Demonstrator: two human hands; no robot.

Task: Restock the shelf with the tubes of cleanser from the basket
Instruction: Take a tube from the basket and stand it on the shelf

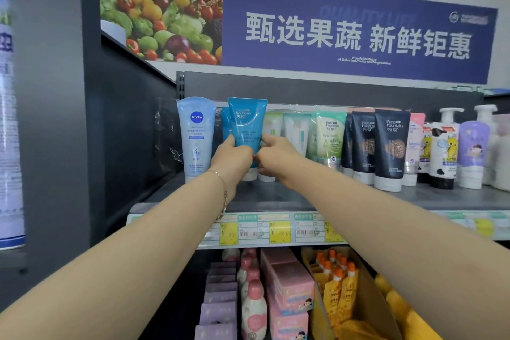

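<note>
Fingers (229,142) of your left hand (233,159) are curled round the lower left edge of the blue tube (247,121), thumb up along its side. Your right hand (276,153) pinches the tube's right edge at three o'clock. The tube stands upright, cap down, at the back left of the shelf (276,197), with a second blue tube (225,124) just behind it.

At nine o'clock from it stands a pale blue tube (196,135). Towards three o'clock run pale green tubes (329,135), two dark tubes (392,143) and white pump bottles (444,152). Price labels (278,230) line the shelf's front edge. At twelve o'clock, on the wall above, hangs a blue banner (356,33) with pictured vegetables. At six o'clock, the level below holds pink boxes (287,284) and orange pouches (339,281).

Your left hand covers the blue tube's bottom, so you cannot tell whether its cap touches the shelf. The small print on the labels is too blurred to read.
</note>
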